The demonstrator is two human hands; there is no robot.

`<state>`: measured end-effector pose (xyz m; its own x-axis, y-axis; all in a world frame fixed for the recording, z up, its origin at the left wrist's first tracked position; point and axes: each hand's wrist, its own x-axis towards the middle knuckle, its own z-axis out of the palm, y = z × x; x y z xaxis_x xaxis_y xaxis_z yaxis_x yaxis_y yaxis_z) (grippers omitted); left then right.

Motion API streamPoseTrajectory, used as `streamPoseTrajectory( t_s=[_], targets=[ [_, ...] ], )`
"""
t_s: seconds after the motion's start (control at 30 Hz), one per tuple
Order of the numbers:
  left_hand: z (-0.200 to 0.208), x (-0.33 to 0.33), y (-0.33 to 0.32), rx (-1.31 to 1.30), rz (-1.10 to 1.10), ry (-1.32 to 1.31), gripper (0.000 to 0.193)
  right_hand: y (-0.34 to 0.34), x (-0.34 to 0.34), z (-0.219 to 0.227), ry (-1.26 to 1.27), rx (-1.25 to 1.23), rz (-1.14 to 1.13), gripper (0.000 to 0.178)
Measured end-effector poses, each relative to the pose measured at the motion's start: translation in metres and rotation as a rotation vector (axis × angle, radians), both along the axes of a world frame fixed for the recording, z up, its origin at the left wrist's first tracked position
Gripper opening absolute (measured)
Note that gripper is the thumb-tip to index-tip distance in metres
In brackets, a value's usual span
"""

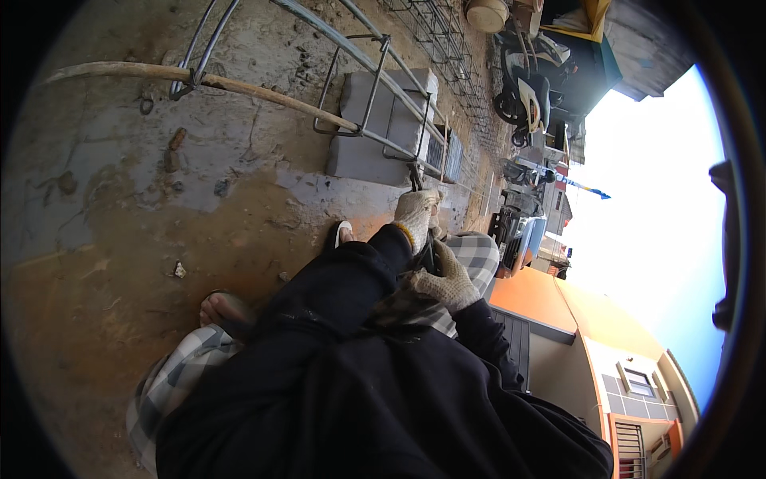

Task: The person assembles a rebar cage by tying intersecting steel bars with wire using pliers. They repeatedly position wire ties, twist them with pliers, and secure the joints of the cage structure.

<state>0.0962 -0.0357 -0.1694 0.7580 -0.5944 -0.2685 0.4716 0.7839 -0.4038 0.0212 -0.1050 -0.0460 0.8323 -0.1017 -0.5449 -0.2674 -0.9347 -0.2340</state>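
My left hand [417, 214], in a pale knitted glove, is closed around a dark pincer-like hand tool [416, 177]. Its tip meets the steel reinforcement cage [381, 76], at a corner of one of the bent square ties. Lower and to the right, close to my lap, my right hand [448, 281] wears a similar glove. Its fingers are curled at a dark item [429, 257], too hidden between the hands to name. The cage's long bars, one of them rusty brown [239, 89], pass above grey blocks [375, 128].
Wet, muddy ground [159, 215] with scattered stones spreads to the left, where my sandalled feet [227, 310] rest. More wire-like steel cages [447, 40] lie beyond the blocks. A motorcycle [527, 92], a parked car [523, 235] and an orange-walled building [542, 299] stand on the right.
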Motion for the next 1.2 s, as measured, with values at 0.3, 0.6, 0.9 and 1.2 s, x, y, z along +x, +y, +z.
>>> streamPoseTrajectory(
  t_s=[0.3,0.6,0.9,1.2],
  targets=[
    [-0.020,-0.015,0.010,-0.184,-0.037,-0.291,0.025,0.003,-0.031,0.031,0.453,0.770,-0.658,0.024],
    [-0.014,0.002,-0.035,-0.760,0.405,-0.458,0.030,-0.033,-0.011,0.036,0.433,0.909,-0.618,0.046],
    [-0.004,0.023,-0.027,0.463,0.364,-0.709,0.050,-0.102,0.085,0.002,0.399,0.667,-0.023,0.045],
    [0.028,0.024,-0.096,1.780,-0.125,-0.497,0.049,-0.216,0.138,-0.084,-0.135,0.840,0.315,0.026]
  ],
)
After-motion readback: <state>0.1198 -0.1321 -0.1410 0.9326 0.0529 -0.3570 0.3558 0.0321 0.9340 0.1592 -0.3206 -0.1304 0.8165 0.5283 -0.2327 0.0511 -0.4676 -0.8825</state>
